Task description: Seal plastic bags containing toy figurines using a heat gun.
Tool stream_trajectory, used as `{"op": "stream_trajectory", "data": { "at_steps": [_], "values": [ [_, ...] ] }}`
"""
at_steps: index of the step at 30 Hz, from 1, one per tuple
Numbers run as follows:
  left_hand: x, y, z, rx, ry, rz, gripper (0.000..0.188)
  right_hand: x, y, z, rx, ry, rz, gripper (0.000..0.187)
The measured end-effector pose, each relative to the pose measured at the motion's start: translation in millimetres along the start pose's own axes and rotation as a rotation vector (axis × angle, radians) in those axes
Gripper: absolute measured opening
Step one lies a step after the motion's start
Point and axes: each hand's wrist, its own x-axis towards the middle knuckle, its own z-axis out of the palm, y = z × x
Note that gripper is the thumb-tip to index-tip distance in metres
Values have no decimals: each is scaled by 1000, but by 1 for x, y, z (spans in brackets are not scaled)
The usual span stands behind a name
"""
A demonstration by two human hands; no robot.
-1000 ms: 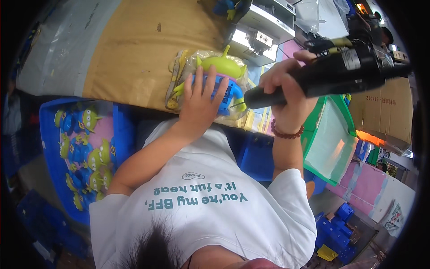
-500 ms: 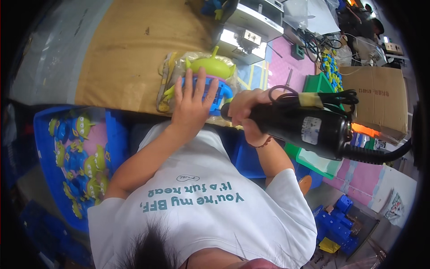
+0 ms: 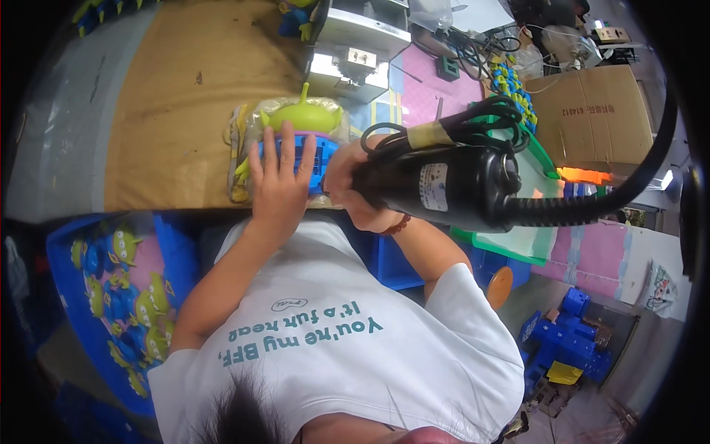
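A toy figure (image 3: 302, 117) with a green head, one antenna and a blue body lies at the table's front edge, on a cushion wrapped in clear plastic (image 3: 255, 118). My left hand (image 3: 277, 181) rests flat across its blue body, fingers stretched and a little apart. My right hand (image 3: 347, 177) is wrapped round the front end of a black electric screwdriver (image 3: 466, 185), held nearly level at the toy's right side. The tool's tip is hidden behind my fingers, so I cannot tell whether it touches the toy. A cord bundle (image 3: 429, 133) lies along the tool.
A blue crate (image 3: 174, 255) with several similar toys stands at lower left. Brown sheeting (image 3: 177, 96) covers the table. A metal fixture (image 3: 359, 63) stands beyond the toy. Green trays (image 3: 543, 159) and a cardboard box (image 3: 592, 111) are at right. The tool's thick cable (image 3: 621, 203) curves up the right side.
The whole view has shifted, moving the table and toy leftward in the picture. My right hand and the screwdriver have come closer to the toy. My left hand stays on the blue body.
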Motion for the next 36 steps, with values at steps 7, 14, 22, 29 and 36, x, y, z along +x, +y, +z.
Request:
{"op": "stream_trajectory", "data": {
  "at_steps": [7, 14, 22, 29, 36],
  "values": [
    [-3, -9, -17, -126, -60, 28, 93, -5, 4, -7, -118, -100, 61, 34],
    [-19, -35, -36, -122, -150, -165, 97, 75, -34, -31, 255, 256, 196, 19],
    [-20, -41, -30, -182, -126, -151, 97, 162, 37, -98, -89, 504, 3, 23],
    [-22, -44, -29, -198, -122, -172, 97, 153, 22, -75, 48, 408, 237, 20],
    [-23, -46, -27, -209, -91, -170, 95, 99, -39, 11, 299, 289, 190, 46]
  ]
}}
